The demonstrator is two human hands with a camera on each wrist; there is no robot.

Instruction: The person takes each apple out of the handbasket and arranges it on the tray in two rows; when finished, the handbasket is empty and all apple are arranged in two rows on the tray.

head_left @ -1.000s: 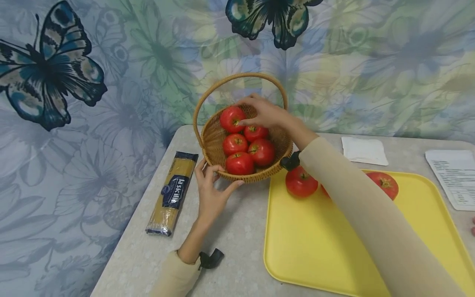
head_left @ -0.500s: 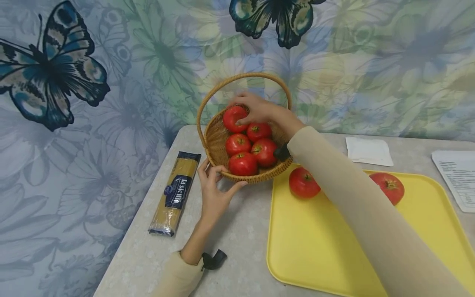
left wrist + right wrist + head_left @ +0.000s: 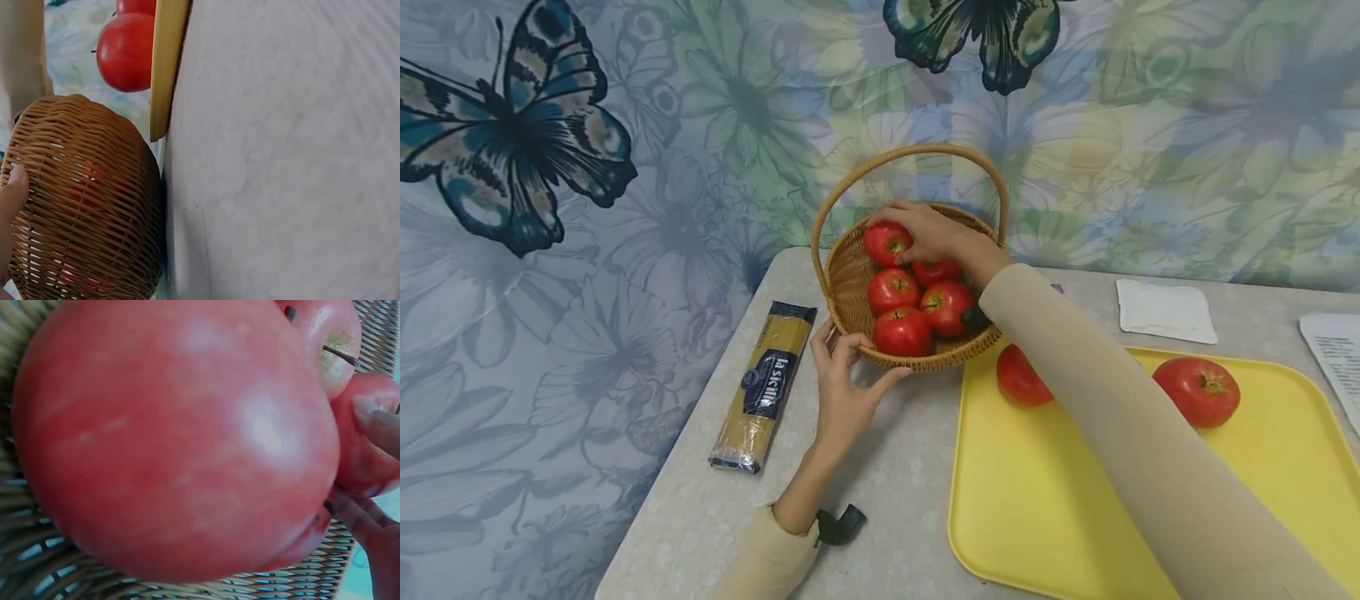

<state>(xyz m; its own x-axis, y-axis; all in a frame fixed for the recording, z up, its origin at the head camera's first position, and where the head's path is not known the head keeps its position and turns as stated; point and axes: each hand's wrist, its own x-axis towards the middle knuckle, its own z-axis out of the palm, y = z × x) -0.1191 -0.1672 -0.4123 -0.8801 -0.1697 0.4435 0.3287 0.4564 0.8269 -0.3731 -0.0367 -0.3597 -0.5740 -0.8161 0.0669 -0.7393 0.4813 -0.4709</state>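
Note:
A wicker basket (image 3: 850,287) with a tall arched handle tilts toward me, with several red apples (image 3: 902,332) inside. My left hand (image 3: 846,396) grips its near left rim, and the thumb presses the outer wall of the basket (image 3: 87,206) in the left wrist view. Reaching in from the right, my right hand (image 3: 928,233) holds the upper-left apple (image 3: 886,242), thumb on its near side and fingers over its back. In the right wrist view this held apple (image 3: 369,456) sits behind a much closer apple (image 3: 175,437).
To the right lies a yellow tray (image 3: 1030,517) bearing an apple (image 3: 1197,392) and another apple (image 3: 1022,379) partly covered by my right sleeve. A spaghetti packet (image 3: 763,387) lies left of the basket. A white packet (image 3: 1165,311) and a printed sheet (image 3: 1333,350) lie behind the tray.
My right hand has moved slightly left and its fingers have come round the upper-left apple. The left hand keeps its hold on the basket rim. The head view has shifted a little.

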